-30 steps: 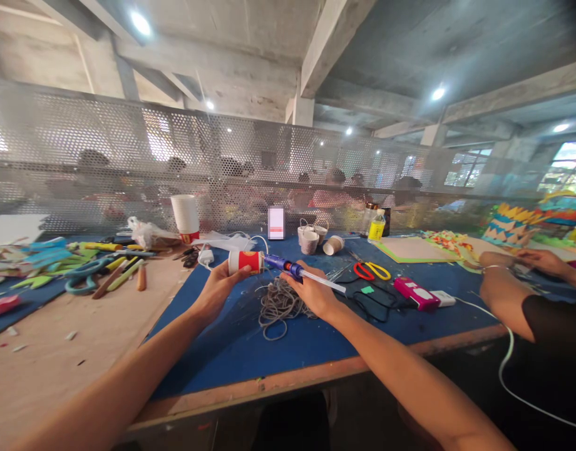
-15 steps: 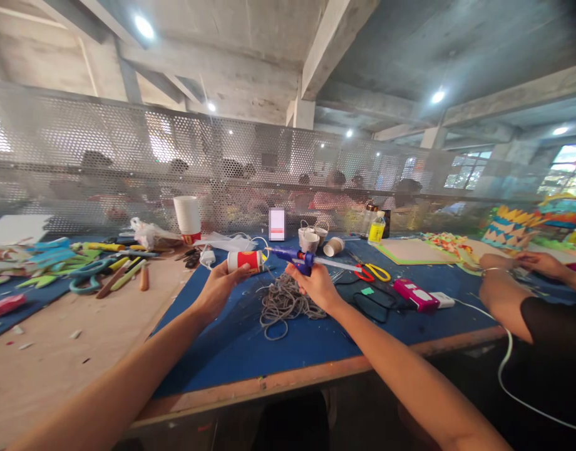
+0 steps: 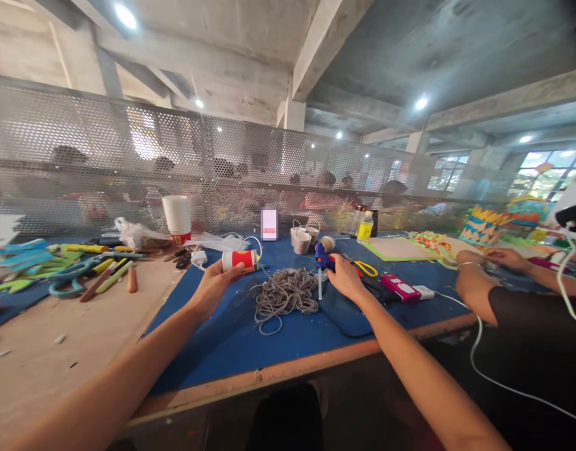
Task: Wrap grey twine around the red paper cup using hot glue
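Head view: L hand [image 3: 221, 280] grips a red-and-white paper cup [image 3: 241, 260] sideways over the blue mat [image 3: 250, 347], by its left end, prob. to keep the right end free. R hand [image 3: 345, 277] has fingers round a blue hot-glue gun [image 3: 322, 255], right of & apart from the cup, glue stick [image 3: 320, 288] pointing near, prob. so the nozzle faces away. Grey cord [image 3: 285, 293] lies heaped btwn hands, likely for easy reach. Phone [image 3: 269, 224] stands far side, screen facing near, prob. for viewing.
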The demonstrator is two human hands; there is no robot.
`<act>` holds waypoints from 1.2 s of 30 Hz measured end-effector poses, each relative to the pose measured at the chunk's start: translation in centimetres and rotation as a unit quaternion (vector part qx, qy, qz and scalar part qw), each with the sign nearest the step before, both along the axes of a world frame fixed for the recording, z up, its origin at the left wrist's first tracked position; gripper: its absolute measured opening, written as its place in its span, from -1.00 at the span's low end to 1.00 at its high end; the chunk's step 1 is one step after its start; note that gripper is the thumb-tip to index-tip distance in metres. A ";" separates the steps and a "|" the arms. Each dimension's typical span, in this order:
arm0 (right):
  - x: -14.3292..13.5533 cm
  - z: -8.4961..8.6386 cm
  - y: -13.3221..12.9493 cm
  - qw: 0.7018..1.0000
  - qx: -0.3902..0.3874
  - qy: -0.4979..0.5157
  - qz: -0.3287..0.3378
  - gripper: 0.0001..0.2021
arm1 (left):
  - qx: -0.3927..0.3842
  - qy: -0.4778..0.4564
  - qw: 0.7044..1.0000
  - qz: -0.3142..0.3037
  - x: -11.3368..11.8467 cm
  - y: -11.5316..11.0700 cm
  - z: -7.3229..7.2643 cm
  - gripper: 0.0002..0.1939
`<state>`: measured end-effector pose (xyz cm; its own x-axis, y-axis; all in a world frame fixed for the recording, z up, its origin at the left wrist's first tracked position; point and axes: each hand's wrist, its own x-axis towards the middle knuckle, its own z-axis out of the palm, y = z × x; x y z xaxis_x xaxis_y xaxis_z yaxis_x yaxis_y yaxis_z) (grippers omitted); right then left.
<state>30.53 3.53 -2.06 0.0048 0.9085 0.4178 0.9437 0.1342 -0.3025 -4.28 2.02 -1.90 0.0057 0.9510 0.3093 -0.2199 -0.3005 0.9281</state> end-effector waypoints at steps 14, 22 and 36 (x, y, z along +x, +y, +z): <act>0.3 -0.5 -1.2 0.988 -0.130 -0.066 -0.054 -0.57 | -0.007 -0.027 1.000 -0.014 0.4 -0.8 0.7 -0.64; -0.3 0.6 -1.5 0.997 -0.044 -0.058 -0.035 -0.56 | -0.016 -0.029 0.999 -0.034 0.3 -0.7 0.6 -0.67; -13.8 2.9 -0.1 0.939 -0.086 0.159 0.291 -0.68 | -0.010 -0.037 0.998 -0.048 0.3 -1.3 1.0 -0.60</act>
<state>16.76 3.39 0.88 -0.4138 0.8501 0.3257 0.5839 0.5223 -0.6215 -3.94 0.72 -0.91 0.0748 0.9530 0.2937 -0.3155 -0.2568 0.9135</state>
